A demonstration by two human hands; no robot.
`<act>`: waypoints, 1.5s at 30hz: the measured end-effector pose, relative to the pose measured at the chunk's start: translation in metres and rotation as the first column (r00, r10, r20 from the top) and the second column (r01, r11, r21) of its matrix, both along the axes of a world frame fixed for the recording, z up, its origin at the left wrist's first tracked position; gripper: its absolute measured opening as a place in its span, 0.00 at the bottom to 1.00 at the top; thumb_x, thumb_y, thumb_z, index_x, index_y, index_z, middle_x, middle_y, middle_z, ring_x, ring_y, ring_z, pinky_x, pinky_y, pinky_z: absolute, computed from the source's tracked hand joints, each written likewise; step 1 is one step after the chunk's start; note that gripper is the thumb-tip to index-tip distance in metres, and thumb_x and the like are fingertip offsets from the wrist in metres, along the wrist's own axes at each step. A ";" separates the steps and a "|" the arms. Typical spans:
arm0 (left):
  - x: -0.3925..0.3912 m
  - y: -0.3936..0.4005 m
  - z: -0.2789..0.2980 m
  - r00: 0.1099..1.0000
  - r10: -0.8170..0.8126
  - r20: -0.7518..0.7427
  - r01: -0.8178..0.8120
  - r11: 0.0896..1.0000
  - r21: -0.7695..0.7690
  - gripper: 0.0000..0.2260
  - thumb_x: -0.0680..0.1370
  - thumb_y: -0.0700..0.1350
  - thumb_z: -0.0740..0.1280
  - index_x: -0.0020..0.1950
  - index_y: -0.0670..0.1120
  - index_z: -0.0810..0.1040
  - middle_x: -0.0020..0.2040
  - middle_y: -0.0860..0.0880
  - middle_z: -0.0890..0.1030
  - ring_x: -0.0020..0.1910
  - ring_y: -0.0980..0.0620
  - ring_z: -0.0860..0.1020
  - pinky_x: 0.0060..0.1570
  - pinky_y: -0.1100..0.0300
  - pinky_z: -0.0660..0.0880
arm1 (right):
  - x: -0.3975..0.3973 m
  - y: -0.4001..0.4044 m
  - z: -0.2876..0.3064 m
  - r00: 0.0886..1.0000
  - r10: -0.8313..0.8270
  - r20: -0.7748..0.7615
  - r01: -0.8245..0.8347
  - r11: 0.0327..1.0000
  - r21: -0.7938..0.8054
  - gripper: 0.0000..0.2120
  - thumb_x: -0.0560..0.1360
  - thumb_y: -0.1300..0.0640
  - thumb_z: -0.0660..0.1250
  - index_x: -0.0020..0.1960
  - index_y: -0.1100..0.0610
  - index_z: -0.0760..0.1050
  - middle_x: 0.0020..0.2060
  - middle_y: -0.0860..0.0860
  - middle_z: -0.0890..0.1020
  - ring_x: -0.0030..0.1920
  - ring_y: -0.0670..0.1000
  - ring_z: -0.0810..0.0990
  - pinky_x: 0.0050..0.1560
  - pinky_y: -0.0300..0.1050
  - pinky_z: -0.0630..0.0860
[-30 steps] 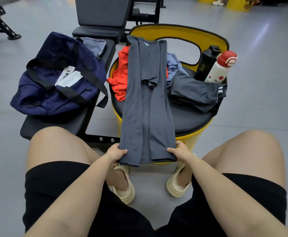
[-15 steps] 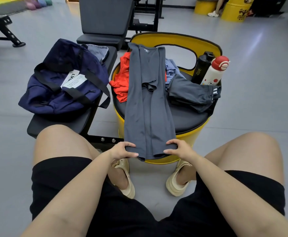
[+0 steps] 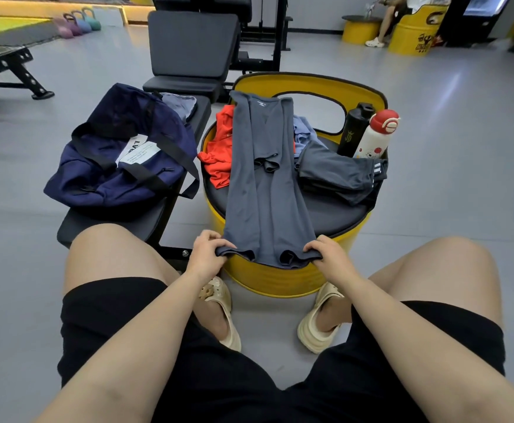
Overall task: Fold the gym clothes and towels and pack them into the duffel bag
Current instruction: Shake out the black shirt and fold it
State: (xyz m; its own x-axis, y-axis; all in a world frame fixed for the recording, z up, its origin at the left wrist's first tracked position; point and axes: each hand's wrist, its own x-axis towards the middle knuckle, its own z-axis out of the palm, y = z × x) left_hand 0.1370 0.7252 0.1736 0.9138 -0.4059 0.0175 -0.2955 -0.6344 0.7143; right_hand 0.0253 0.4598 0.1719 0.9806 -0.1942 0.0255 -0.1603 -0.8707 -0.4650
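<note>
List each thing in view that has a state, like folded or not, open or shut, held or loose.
Grey shirt: sides folded in, lying lengthwise on the stool, hem gripped at both corners.
Left hand: shut on the hem.
Right hand: shut on the hem.
Duffel bag: slumped on the bench.
Orange garment: crumpled, unfolded.
Dark shorts: loosely bunched.
Black bottle: upright, capped.
White bottle: upright, red lid shut.
</note>
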 end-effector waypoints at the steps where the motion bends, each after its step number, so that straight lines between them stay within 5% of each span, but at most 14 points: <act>1: 0.000 0.000 0.002 1.000 -0.012 0.014 0.012 1.000 -0.017 0.10 0.72 0.33 0.70 0.48 0.46 0.84 0.59 0.47 0.72 0.65 0.47 0.70 0.64 0.58 0.66 | -0.001 0.000 0.001 0.999 -0.009 0.046 0.010 1.000 -0.023 0.12 0.71 0.69 0.67 0.52 0.60 0.80 0.46 0.50 0.70 0.54 0.56 0.72 0.50 0.41 0.67; 4: -0.004 -0.001 0.008 0.995 -0.100 -0.018 0.100 0.995 -0.026 0.09 0.75 0.36 0.69 0.51 0.46 0.82 0.71 0.50 0.69 0.74 0.50 0.60 0.70 0.56 0.60 | -0.002 -0.003 0.004 0.994 0.014 0.107 -0.011 0.999 -0.030 0.08 0.72 0.66 0.69 0.50 0.60 0.83 0.60 0.53 0.75 0.65 0.55 0.68 0.65 0.47 0.67; 6: -0.008 -0.002 0.011 0.993 -0.089 -0.070 0.088 0.996 -0.023 0.09 0.76 0.40 0.68 0.55 0.47 0.81 0.69 0.49 0.72 0.71 0.48 0.66 0.66 0.57 0.64 | -0.004 -0.003 0.008 0.998 0.057 0.025 -0.057 0.998 0.014 0.09 0.75 0.63 0.67 0.54 0.58 0.82 0.67 0.50 0.73 0.72 0.52 0.63 0.71 0.47 0.61; 9: -0.013 0.000 0.012 0.984 -0.104 -0.146 0.100 0.994 -0.034 0.05 0.77 0.43 0.67 0.51 0.51 0.80 0.51 0.51 0.81 0.57 0.49 0.77 0.50 0.62 0.68 | -0.010 0.000 0.016 0.997 0.022 -0.070 -0.015 0.994 0.106 0.08 0.75 0.58 0.65 0.48 0.47 0.79 0.48 0.48 0.81 0.56 0.51 0.75 0.54 0.45 0.70; 11: -0.015 0.002 0.014 0.975 -0.122 -0.185 0.119 0.992 -0.030 0.07 0.78 0.45 0.66 0.54 0.50 0.80 0.49 0.52 0.81 0.55 0.51 0.77 0.49 0.63 0.68 | -0.014 0.002 0.020 0.997 0.032 -0.073 -0.020 0.986 0.164 0.09 0.75 0.58 0.66 0.40 0.44 0.75 0.35 0.45 0.78 0.42 0.50 0.76 0.42 0.45 0.68; 15: -0.013 0.003 0.014 0.966 -0.155 -0.205 0.167 0.985 0.041 0.09 0.79 0.46 0.65 0.58 0.48 0.79 0.51 0.52 0.80 0.54 0.52 0.76 0.48 0.62 0.67 | -0.016 0.002 0.024 0.993 0.069 -0.099 -0.047 0.977 0.208 0.05 0.77 0.56 0.66 0.47 0.55 0.80 0.41 0.50 0.82 0.44 0.51 0.78 0.45 0.47 0.72; 22: 0.012 -0.005 0.022 0.972 -0.163 -0.167 0.150 0.985 -0.086 0.06 0.79 0.42 0.65 0.54 0.49 0.79 0.50 0.50 0.81 0.55 0.49 0.77 0.53 0.58 0.71 | 0.004 -0.006 0.025 1.000 -0.028 0.004 0.025 0.946 0.323 0.07 0.77 0.58 0.66 0.50 0.47 0.78 0.43 0.42 0.81 0.49 0.47 0.78 0.51 0.46 0.74; 28: 0.041 -0.030 0.029 0.965 -0.115 -0.235 0.057 0.968 -0.243 0.10 0.79 0.37 0.64 0.60 0.44 0.77 0.53 0.48 0.79 0.57 0.50 0.75 0.59 0.58 0.69 | 0.034 -0.016 0.033 0.989 -0.145 0.023 0.115 0.862 0.494 0.09 0.78 0.61 0.66 0.56 0.54 0.80 0.47 0.46 0.81 0.52 0.47 0.77 0.52 0.39 0.69; 33: 0.082 -0.049 0.027 0.967 -0.075 -0.244 0.022 0.976 -0.215 0.12 0.79 0.34 0.62 0.62 0.42 0.75 0.57 0.43 0.78 0.58 0.48 0.74 0.60 0.58 0.68 | 0.073 -0.030 0.031 0.981 -0.190 -0.027 0.180 0.859 0.480 0.11 0.78 0.60 0.65 0.60 0.53 0.78 0.50 0.48 0.80 0.56 0.50 0.75 0.57 0.46 0.71; 39: 0.123 -0.072 0.034 0.821 -0.121 -0.559 -0.095 0.935 -0.342 0.08 0.79 0.43 0.63 0.58 0.49 0.76 0.57 0.47 0.80 0.61 0.46 0.76 0.59 0.52 0.70 | 0.116 -0.042 0.040 0.980 -0.168 -0.104 0.192 0.680 0.708 0.08 0.78 0.63 0.64 0.54 0.53 0.78 0.50 0.51 0.82 0.53 0.50 0.79 0.54 0.43 0.73; 42: 0.141 -0.085 0.037 0.719 -0.191 -0.668 -0.154 0.894 -0.421 0.11 0.79 0.41 0.62 0.61 0.46 0.75 0.54 0.47 0.81 0.55 0.48 0.78 0.50 0.56 0.73 | 0.142 -0.053 0.043 0.986 -0.101 -0.132 0.166 0.596 0.785 0.13 0.77 0.68 0.63 0.48 0.52 0.79 0.42 0.47 0.83 0.47 0.49 0.80 0.54 0.43 0.74; 45: 0.160 -0.098 0.033 0.685 -0.171 -0.709 -0.178 0.903 -0.390 0.09 0.80 0.41 0.61 0.59 0.47 0.75 0.54 0.49 0.81 0.53 0.51 0.78 0.50 0.57 0.74 | 0.166 -0.061 0.042 0.980 -0.072 -0.184 0.187 0.630 0.754 0.14 0.76 0.70 0.62 0.44 0.52 0.78 0.40 0.48 0.82 0.41 0.44 0.80 0.47 0.37 0.75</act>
